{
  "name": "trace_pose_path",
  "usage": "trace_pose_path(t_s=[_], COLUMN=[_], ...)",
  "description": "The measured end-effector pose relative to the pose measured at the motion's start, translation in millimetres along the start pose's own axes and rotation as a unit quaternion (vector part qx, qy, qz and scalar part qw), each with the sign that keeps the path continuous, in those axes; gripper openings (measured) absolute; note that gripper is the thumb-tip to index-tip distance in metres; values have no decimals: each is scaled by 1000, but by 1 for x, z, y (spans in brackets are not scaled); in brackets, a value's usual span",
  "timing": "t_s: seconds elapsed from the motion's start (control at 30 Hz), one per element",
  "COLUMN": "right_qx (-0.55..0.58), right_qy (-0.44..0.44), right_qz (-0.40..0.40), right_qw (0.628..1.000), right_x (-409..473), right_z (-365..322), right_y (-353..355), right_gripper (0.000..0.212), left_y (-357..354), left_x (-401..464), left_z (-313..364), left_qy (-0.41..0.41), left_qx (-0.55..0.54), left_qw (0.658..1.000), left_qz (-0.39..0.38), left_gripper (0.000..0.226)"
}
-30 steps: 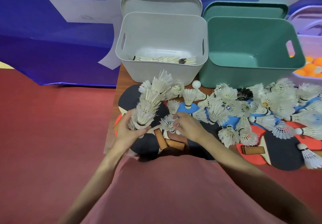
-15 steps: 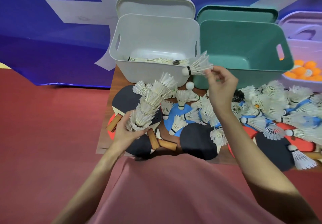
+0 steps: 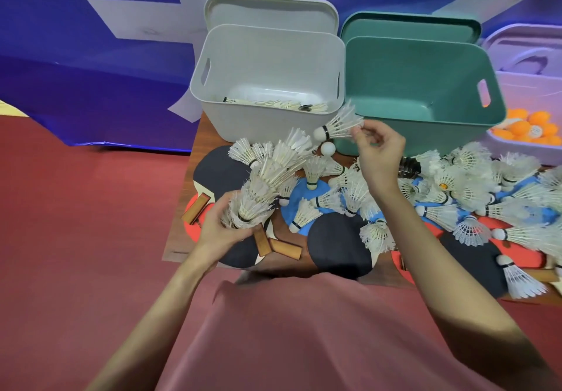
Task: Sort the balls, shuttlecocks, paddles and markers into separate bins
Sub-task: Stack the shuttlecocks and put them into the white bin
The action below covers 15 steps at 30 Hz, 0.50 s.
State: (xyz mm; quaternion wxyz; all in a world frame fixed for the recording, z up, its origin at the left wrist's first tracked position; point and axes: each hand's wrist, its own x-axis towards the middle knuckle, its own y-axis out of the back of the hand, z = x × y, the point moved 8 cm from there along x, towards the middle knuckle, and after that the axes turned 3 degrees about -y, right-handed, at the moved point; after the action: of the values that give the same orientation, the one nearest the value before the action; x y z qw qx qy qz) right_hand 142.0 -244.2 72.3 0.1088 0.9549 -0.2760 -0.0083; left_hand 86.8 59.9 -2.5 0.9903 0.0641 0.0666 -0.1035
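Note:
My left hand (image 3: 220, 228) grips the base of a long nested stack of white shuttlecocks (image 3: 267, 177) that leans up toward the grey bin (image 3: 267, 123). My right hand (image 3: 378, 150) pinches the feathers of a single shuttlecock (image 3: 337, 124), cork pointing left, in front of the gap between the grey bin and the green bin (image 3: 422, 111). The grey bin holds several shuttlecocks lying flat. Loose shuttlecocks (image 3: 474, 196) cover paddles (image 3: 339, 246) on the table. A white ball (image 3: 327, 148) lies by the grey bin.
A lilac bin (image 3: 529, 92) at the far right holds orange balls (image 3: 529, 127). Lids stand behind the grey and green bins. The small wooden table (image 3: 179, 250) sits on a red floor with a blue backdrop behind. Wooden paddle handles (image 3: 284, 247) lie near the front edge.
My right hand picked one shuttlecock from the pile and lifted it toward the bins; over the last half second it has barely moved. My left hand keeps hold of the stack.

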Motion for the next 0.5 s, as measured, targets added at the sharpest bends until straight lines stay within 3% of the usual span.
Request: trace_pose_path(t_s=[0.17, 0.5], right_qx=[-11, 73], right_qy=[-55, -54], right_qz=[-226, -176], right_qw=[973, 980], right_x=[-17, -20], right_z=[3, 5], right_y=[-36, -19], right_gripper=[12, 15], left_y=[-8, -9], left_x=[-5, -11], left_z=[7, 5], left_qy=[-18, -4], left_qx=[14, -41], left_qw=[1000, 999], left_qz=[-11, 19], left_gripper=[57, 59])
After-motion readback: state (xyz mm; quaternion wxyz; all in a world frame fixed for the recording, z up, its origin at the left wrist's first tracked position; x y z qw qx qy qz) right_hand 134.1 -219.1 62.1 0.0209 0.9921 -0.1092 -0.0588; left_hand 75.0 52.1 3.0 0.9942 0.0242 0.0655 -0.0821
